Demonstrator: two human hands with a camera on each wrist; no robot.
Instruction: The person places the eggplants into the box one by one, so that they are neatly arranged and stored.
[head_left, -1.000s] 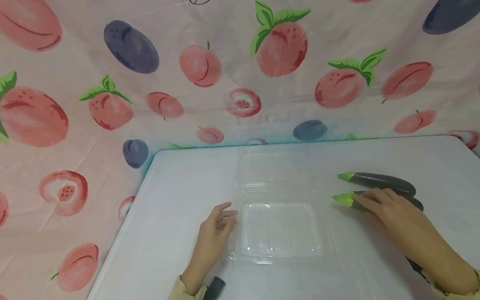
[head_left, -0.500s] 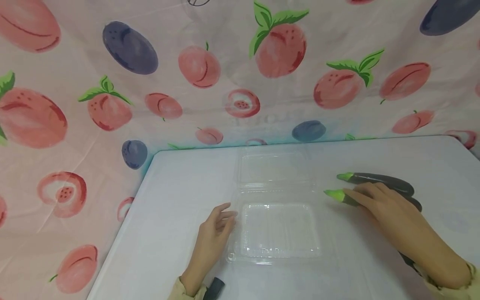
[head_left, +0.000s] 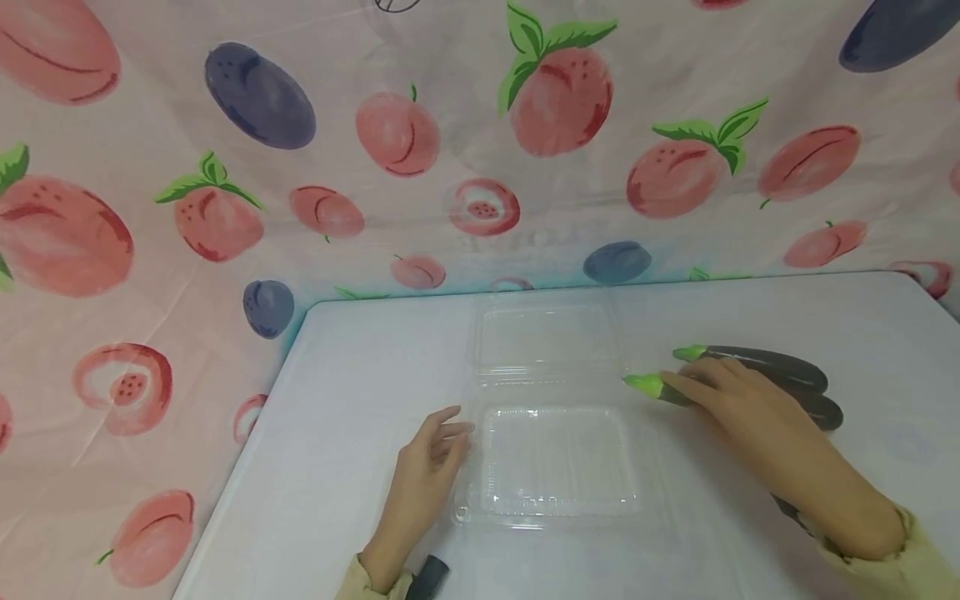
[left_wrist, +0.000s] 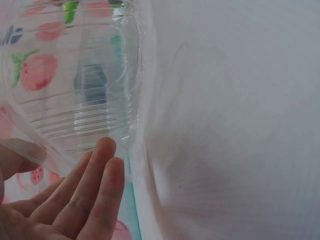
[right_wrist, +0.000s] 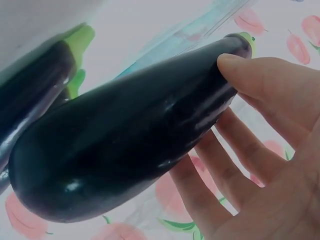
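Note:
My right hand [head_left: 738,408] holds an eggplant [right_wrist: 130,130] with a green cap, its thumb on top near the cap end and its fingers below. In the head view that eggplant's cap points left, just off the right side of a clear plastic clamshell container [head_left: 558,521]. Two more eggplants lie behind the hand: one [head_left: 780,367] farther back, the other [head_left: 828,412] mostly hidden by the hand. At the container's left side is my left hand [head_left: 429,462]. In the left wrist view its fingers are nearly straight beside the plastic wall, with the thumb at the rim.
The container's lid [head_left: 551,337] lies folded back toward the rear of the white table [head_left: 337,400]. Behind and left of the table hangs a fruit-print cloth [head_left: 420,50]. A dark device [head_left: 429,577] sits at my left wrist.
My right hand has moved left with the eggplant, bringing its green cap closer to the container. The two other eggplants and my left hand have stayed in place.

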